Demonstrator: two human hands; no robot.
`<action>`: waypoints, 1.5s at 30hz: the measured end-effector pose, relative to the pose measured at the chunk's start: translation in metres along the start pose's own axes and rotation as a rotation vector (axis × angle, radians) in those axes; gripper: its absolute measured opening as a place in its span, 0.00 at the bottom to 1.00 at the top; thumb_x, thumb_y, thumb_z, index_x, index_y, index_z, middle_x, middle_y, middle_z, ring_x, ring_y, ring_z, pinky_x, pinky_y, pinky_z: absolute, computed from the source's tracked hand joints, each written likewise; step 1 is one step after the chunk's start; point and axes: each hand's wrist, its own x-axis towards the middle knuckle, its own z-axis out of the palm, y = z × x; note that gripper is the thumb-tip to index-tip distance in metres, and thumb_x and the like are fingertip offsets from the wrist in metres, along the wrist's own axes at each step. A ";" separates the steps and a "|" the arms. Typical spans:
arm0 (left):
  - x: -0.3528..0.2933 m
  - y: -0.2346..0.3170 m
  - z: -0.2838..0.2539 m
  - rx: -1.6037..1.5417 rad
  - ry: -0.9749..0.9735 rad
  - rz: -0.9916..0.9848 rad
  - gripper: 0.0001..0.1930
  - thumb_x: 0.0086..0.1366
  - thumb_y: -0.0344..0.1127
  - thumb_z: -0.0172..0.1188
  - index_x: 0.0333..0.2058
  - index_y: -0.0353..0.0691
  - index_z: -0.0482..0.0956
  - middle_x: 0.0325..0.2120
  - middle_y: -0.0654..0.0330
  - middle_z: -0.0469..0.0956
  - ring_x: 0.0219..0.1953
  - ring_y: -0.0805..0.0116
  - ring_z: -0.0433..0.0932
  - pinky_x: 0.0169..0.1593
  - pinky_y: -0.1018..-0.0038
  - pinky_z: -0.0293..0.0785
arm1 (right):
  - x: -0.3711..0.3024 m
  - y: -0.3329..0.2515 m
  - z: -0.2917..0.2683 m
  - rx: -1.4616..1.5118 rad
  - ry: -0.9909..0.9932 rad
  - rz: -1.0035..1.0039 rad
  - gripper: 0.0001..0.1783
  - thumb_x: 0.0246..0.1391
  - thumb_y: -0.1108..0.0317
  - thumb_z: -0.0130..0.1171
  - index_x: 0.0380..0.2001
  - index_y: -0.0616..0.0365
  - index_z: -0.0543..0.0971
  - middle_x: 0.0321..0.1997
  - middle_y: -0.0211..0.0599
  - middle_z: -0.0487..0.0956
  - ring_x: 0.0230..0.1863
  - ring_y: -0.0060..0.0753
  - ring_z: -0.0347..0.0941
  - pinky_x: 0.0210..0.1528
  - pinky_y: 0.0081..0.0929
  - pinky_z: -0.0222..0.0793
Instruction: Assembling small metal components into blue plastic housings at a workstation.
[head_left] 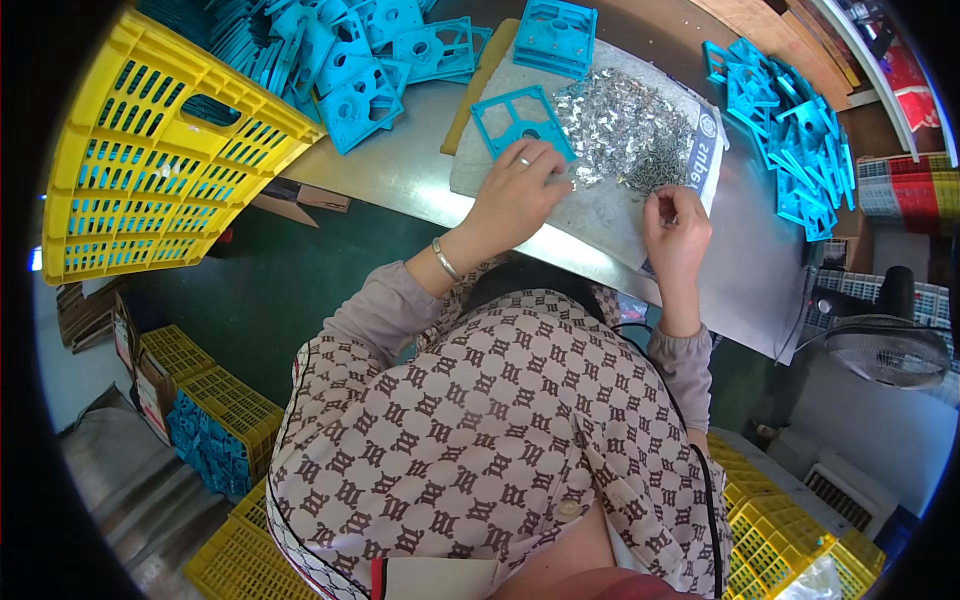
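A turquoise plastic frame [541,128] with cut-out openings lies on the pale sheet [610,225] in front of me. My left hand [518,190], wearing a ring, is curled over its near edge; the fingertips are partly hidden. Beside the frame spreads a heap of small shiny metal clips [605,115]. A darker pile of screws [662,165] adjoins it on the right. At the near edge of those screws, my right hand [678,235] is closed in a pinch, and whatever its fingertips hold is too small to make out.
Stacked turquoise frames [555,40] stand at the sheet's far edge. More frames [360,100] pile up at left and others [800,130] at right. A yellow crate [150,150] tilts by the table's left end. A fan [885,350] stands to the right.
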 end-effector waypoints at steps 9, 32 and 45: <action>0.010 -0.001 0.009 -0.016 -0.016 -0.104 0.04 0.52 0.30 0.66 0.29 0.43 0.84 0.33 0.62 0.74 0.45 0.60 0.74 0.55 0.61 0.66 | 0.003 -0.008 0.001 0.070 0.007 -0.064 0.03 0.46 0.81 0.63 0.26 0.64 0.79 0.31 0.39 0.81 0.26 0.32 0.79 0.30 0.25 0.76; 0.013 0.029 -0.001 -0.111 0.034 -0.276 0.03 0.59 0.28 0.62 0.33 0.40 0.79 0.33 0.61 0.77 0.41 0.63 0.76 0.52 0.65 0.69 | -0.008 -0.026 0.013 0.570 -0.069 0.118 0.15 0.48 0.83 0.66 0.41 0.65 0.78 0.32 0.34 0.84 0.33 0.19 0.79 0.39 0.19 0.75; 0.019 0.042 -0.010 -1.440 -0.086 -0.932 0.08 0.68 0.32 0.59 0.40 0.33 0.80 0.33 0.63 0.81 0.36 0.77 0.75 0.44 0.78 0.71 | -0.008 -0.044 0.004 0.764 -0.110 0.194 0.22 0.49 0.83 0.68 0.47 0.63 0.74 0.36 0.38 0.86 0.41 0.20 0.80 0.49 0.19 0.71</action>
